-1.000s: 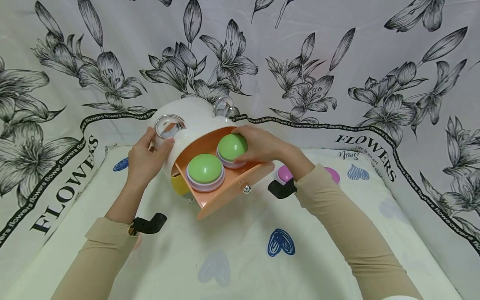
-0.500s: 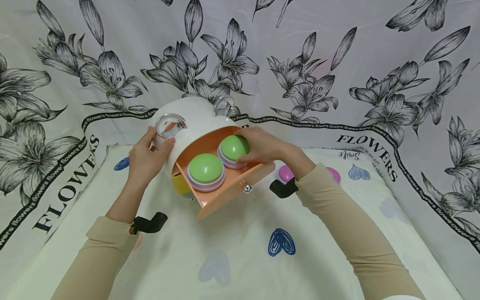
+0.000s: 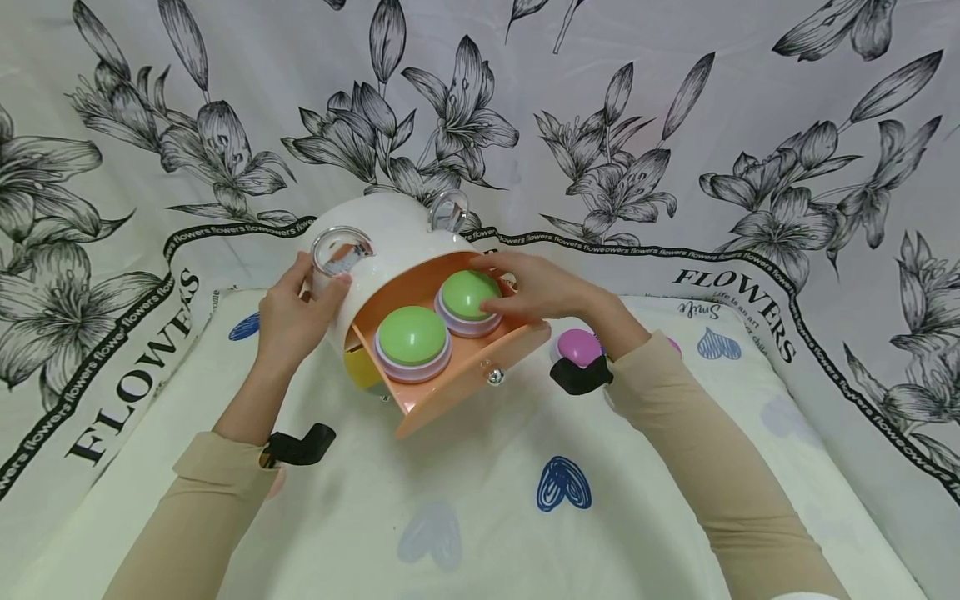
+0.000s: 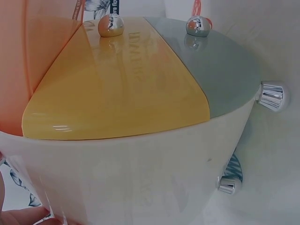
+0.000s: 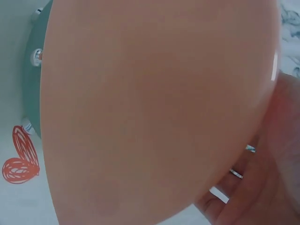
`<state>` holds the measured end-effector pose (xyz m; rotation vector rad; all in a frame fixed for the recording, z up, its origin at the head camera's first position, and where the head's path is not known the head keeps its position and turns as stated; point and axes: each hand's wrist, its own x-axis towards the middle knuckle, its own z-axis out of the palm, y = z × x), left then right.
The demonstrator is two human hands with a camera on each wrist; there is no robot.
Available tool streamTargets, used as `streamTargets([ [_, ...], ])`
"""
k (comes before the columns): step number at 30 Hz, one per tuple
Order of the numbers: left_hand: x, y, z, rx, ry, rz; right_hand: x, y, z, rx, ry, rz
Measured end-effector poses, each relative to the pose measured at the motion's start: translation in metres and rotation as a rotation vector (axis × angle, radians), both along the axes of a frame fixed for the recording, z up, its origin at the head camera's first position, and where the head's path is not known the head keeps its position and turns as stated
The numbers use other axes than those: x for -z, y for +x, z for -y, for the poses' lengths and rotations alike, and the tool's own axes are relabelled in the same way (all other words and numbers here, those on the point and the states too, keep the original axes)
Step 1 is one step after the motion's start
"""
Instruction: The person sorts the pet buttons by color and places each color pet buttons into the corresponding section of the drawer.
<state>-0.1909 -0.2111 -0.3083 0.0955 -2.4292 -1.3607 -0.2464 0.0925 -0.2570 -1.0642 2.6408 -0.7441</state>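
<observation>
- The left hand (image 3: 296,325) is at about 8 o'clock of the white case (image 3: 390,229), which lies at 10 o'clock from the middle of the head view. If this grip becomes weak, the case could roll, because its body is round. The hand is clasped upon the case beside the chrome ring (image 3: 341,254), thumb in front, other fingers partly hidden.
- The left green-lidded jar (image 3: 411,337) sits in the pulled-out orange drawer (image 3: 450,396). If the case tips toward 6 o'clock, I think this jar could slide over the drawer's front. No hand touches it.
- The right green-lidded jar (image 3: 468,294) sits in the same drawer, at 2 o'clock from its neighbour. A knock from the fingers could tilt it.
- The right hand (image 3: 543,287) is at 3 o'clock of that jar, fingers loosely spread around its side. The thumb tip is at the lid; whether it really touches, I cannot tell.
- The pink-lidded jar (image 3: 579,346) stands outside the drawer, at 3 o'clock from it; a careless sweep of the right wrist could push it over.
</observation>
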Motion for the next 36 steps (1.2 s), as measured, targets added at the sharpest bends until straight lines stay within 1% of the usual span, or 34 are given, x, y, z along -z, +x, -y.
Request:
streamTargets([
  [2, 0.000, 0.000, 0.000, 0.000, 0.000, 0.001, 0.000, 0.002, -0.004, 0.014, -0.052, -0.003],
  [7, 0.000, 0.001, 0.000, 0.000, 0.004, 0.001, 0.000, 0.009, -0.011, 0.024, -0.192, -0.046],
  [16, 0.000, 0.000, 0.000, -0.008, -0.002, 0.002, 0.003, 0.036, -0.027, 0.105, -0.424, -0.142],
  [21, 0.000, 0.000, 0.000, -0.008, -0.003, 0.001, 0.009, 0.052, -0.033, 0.137, -0.522, -0.205],
  [24, 0.000, 0.000, 0.000, -0.007, -0.005, -0.002, 0.016, 0.062, -0.034, 0.162, -0.577, -0.246],
  [27, 0.000, 0.000, 0.000, -0.006, -0.005, -0.002, 0.026, 0.071, -0.035, 0.179, -0.631, -0.300],
  [30, 0.000, 0.000, -0.001, -0.004, -0.004, 0.000, 0.037, 0.080, -0.035, 0.193, -0.651, -0.350],
  [32, 0.000, 0.000, -0.001, -0.005, -0.006, 0.004, 0.044, 0.087, -0.035, 0.211, -0.657, -0.355],
  [36, 0.000, 0.000, -0.001, -0.006, -0.008, 0.006, 0.058, 0.097, -0.034, 0.221, -0.657, -0.371],
])
